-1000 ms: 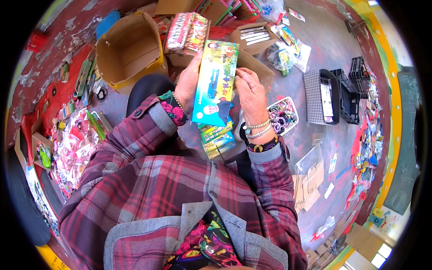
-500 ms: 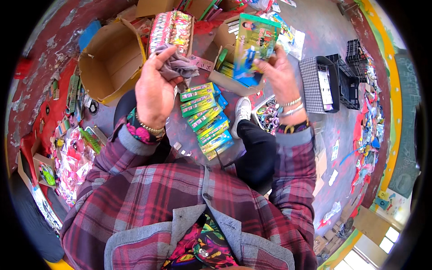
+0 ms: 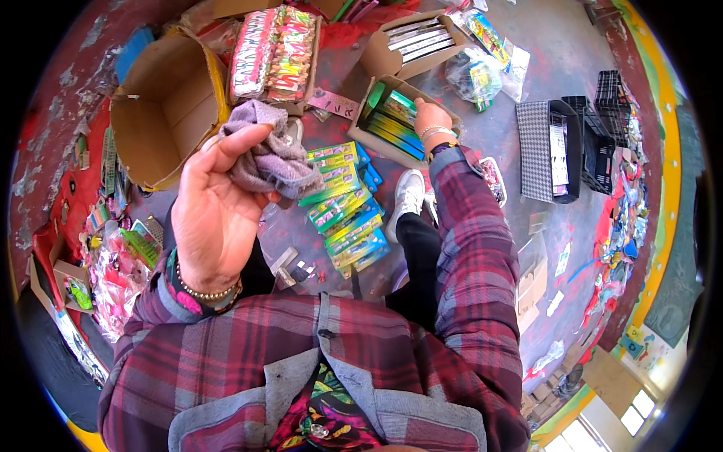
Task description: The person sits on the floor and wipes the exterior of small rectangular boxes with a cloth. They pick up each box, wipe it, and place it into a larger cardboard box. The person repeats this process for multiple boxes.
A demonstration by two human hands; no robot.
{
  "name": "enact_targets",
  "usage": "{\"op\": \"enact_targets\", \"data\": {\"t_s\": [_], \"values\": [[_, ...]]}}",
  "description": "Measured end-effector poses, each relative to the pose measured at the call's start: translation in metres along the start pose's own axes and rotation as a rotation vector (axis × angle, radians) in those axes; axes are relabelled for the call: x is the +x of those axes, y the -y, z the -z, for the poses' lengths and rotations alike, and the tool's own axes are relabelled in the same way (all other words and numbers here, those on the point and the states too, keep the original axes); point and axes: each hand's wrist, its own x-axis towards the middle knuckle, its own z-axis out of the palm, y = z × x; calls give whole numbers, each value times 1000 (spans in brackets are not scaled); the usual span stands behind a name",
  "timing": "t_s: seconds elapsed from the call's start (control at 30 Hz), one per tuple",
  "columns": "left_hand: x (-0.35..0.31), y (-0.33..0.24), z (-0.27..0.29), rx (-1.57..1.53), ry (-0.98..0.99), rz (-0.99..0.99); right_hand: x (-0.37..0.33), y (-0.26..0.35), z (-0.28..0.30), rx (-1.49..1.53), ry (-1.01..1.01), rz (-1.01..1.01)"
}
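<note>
Mauve cloth is clamped by the fingers of the left hand, left of centre; flat packs overlap mid-frame; more sit in the upper-centre carton, where the right hand reaches, its grip unclear. Stowing seems underway, probably calling next for neat alignment.

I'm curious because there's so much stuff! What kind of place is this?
Probably a storeroom or packing room: it has a big cardboard box, colourful flat packages and black crates.

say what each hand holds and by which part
Left hand: crumpled mauve-grey cloth, by its bunched left side. Right hand: at green-yellow flat packs inside open brown cardboard box; any grip cannot be told.
</note>
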Motion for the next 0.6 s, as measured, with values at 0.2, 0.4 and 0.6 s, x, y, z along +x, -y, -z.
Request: {"op": "enact_targets", "data": {"t_s": [0.2,0.4,0.6], "values": [[6,0,-2,9,-88,29,31,0,-39,-129,-48,-28],[8,3,-2,32,-88,10,41,0,-76,-72,-185,17],[9,6,1,55,-136,14,38,-3,-87,-182,-313,80]]}}
